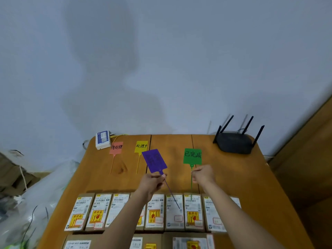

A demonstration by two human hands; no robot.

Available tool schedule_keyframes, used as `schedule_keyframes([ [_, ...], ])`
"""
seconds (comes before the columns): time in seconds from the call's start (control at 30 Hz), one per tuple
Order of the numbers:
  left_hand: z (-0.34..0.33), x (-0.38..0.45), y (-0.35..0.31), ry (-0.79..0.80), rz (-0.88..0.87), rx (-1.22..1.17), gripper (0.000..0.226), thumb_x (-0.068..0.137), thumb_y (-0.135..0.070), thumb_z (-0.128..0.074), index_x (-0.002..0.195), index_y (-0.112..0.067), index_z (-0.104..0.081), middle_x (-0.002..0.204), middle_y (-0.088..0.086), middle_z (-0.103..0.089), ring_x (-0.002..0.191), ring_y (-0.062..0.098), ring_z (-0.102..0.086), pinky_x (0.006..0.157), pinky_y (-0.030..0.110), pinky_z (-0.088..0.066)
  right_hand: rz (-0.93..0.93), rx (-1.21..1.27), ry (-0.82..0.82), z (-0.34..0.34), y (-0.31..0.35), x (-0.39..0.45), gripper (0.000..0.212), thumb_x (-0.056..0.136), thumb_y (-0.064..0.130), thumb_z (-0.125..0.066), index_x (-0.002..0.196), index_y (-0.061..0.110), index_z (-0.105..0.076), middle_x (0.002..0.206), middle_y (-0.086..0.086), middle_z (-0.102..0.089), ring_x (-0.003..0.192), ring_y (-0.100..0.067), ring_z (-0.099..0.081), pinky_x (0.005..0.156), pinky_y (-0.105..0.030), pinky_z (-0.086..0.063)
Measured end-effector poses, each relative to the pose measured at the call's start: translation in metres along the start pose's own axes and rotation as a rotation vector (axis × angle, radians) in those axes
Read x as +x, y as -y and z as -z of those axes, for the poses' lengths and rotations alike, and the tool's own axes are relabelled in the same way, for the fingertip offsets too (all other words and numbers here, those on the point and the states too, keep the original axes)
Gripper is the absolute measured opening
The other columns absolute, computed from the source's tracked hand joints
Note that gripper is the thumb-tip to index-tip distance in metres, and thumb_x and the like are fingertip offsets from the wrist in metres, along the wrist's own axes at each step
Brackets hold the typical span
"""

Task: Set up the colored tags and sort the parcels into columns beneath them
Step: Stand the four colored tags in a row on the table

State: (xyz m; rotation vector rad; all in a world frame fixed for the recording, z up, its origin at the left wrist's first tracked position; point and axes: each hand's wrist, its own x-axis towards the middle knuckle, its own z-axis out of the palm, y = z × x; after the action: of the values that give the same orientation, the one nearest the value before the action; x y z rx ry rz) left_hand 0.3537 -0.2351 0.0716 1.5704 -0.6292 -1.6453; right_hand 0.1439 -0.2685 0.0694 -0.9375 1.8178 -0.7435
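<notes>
Head view, near to far: rows of parcels [173, 212] lined up at the close edge of the wooden table [233, 177]. Left hand [152, 182] pinching the purple tag [154, 163] by its neck, lifted and tilted over the table. Right hand [203, 176] curled around the thin tail of the green tag [192, 156]. Farther back, pink tag [116, 147] and yellow tag [141, 146] lying flat side by side. Black router [234, 142] in the far right corner, small white box [102, 139] far left.

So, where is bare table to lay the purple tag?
Bare wood lies between the yellow plastic tag and the green plastic tag, and in the strip before the cardboard parcels. The parcel rows are crowded; the black router fills the far right corner.
</notes>
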Motion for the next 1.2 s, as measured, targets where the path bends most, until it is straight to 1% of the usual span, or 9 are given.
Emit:
schedule_keyframes([
  [0.1,-0.016,0.013,0.002,-0.026,0.015,-0.042,0.009,0.09,0.006,-0.062,0.095,0.013,-0.066,0.079,0.013,-0.059,0.061,0.017,-0.049,0.055,0.024,-0.049,0.023,-0.034,0.028,0.008,0.005,0.025,0.012,0.086,-0.002,-0.069,0.077,0.005,-0.073,0.079,-0.012,-0.071,0.073,-0.03,-0.074,0.072,-0.044,-0.064],
  [0.2,-0.024,0.029,0.003,-0.047,0.03,-0.064,0.013,0.091,0.005,-0.061,0.1,0.014,-0.067,0.076,0.012,-0.058,0.061,0.016,-0.052,0.055,0.023,-0.051,0.034,-0.065,0.056,0.002,0.011,0.053,0.025,0.086,-0.001,-0.069,0.065,0.011,-0.068,0.074,-0.012,-0.07,0.073,-0.031,-0.074,0.073,-0.044,-0.064],
  [0.37,-0.023,0.071,0.002,-0.088,0.036,-0.08,0.01,0.091,0.005,-0.061,0.096,0.009,-0.068,0.076,0.013,-0.059,0.06,0.016,-0.053,0.057,0.023,-0.053,0.036,-0.146,0.112,-0.034,0.018,0.11,0.015,0.087,0.003,-0.068,0.074,-0.001,-0.076,0.076,-0.017,-0.075,0.07,-0.028,-0.075,0.073,-0.044,-0.063],
  [0.5,-0.014,0.11,0.006,-0.124,0.061,-0.096,0.01,0.092,0.004,-0.06,0.094,0.007,-0.069,0.068,0.009,-0.056,0.061,0.016,-0.053,0.061,0.025,-0.053,0.007,-0.229,0.148,-0.079,0.014,0.151,0.013,0.086,0.006,-0.07,0.078,-0.002,-0.077,0.076,-0.017,-0.075,0.071,-0.029,-0.074,0.071,-0.043,-0.063],
  [0.7,-0.002,0.163,0.017,-0.171,0.108,-0.09,0.01,0.091,0.002,-0.061,0.089,0.003,-0.071,0.07,0.009,-0.058,0.062,0.016,-0.054,0.066,0.029,-0.051,-0.069,-0.291,0.173,-0.146,-0.006,0.209,0.01,0.083,0.012,-0.073,0.076,0.005,-0.074,0.075,-0.01,-0.074,0.074,-0.025,-0.074,0.07,-0.043,-0.063],
  [0.83,0.004,0.189,0.016,-0.185,0.085,-0.084,0.01,0.091,0.001,-0.062,0.09,0.002,-0.072,0.071,0.007,-0.06,0.063,0.015,-0.055,0.069,0.029,-0.052,-0.088,-0.307,0.202,-0.182,-0.018,0.244,0.011,0.08,0.011,-0.073,0.071,0.007,-0.074,0.071,-0.011,-0.073,0.071,-0.027,-0.073,0.071,-0.044,-0.063],
  [0.97,0.008,0.205,0.015,-0.198,0.065,-0.087,0.01,0.09,0.0,-0.064,0.094,0.002,-0.072,0.079,0.008,-0.064,0.066,0.016,-0.056,0.071,0.029,-0.053,-0.07,-0.349,0.201,-0.196,-0.016,0.26,0.012,0.082,0.011,-0.069,0.074,0.003,-0.074,0.073,-0.013,-0.073,0.07,-0.028,-0.072,0.067,-0.036,-0.062],
  [1.07,0.009,0.209,0.014,-0.198,0.059,-0.095,0.01,0.09,-0.001,-0.065,0.095,0.002,-0.073,0.083,0.01,-0.065,0.068,0.016,-0.058,0.072,0.029,-0.054,-0.056,-0.354,0.196,-0.201,-0.017,0.266,0.011,0.082,0.009,-0.069,0.074,0.002,-0.072,0.073,-0.014,-0.072,0.071,-0.03,-0.072,0.068,-0.041,-0.062],
  [1.2,0.01,0.207,0.009,-0.188,0.053,-0.102,0.011,0.09,0.0,-0.064,0.096,0.003,-0.072,0.085,0.009,-0.066,0.069,0.016,-0.057,0.07,0.027,-0.054,-0.059,-0.363,0.199,-0.198,-0.017,0.259,0.029,0.084,0.01,-0.071,0.057,0.01,-0.062,0.065,-0.013,-0.068,0.069,-0.032,-0.072,0.067,-0.044,-0.062],
])
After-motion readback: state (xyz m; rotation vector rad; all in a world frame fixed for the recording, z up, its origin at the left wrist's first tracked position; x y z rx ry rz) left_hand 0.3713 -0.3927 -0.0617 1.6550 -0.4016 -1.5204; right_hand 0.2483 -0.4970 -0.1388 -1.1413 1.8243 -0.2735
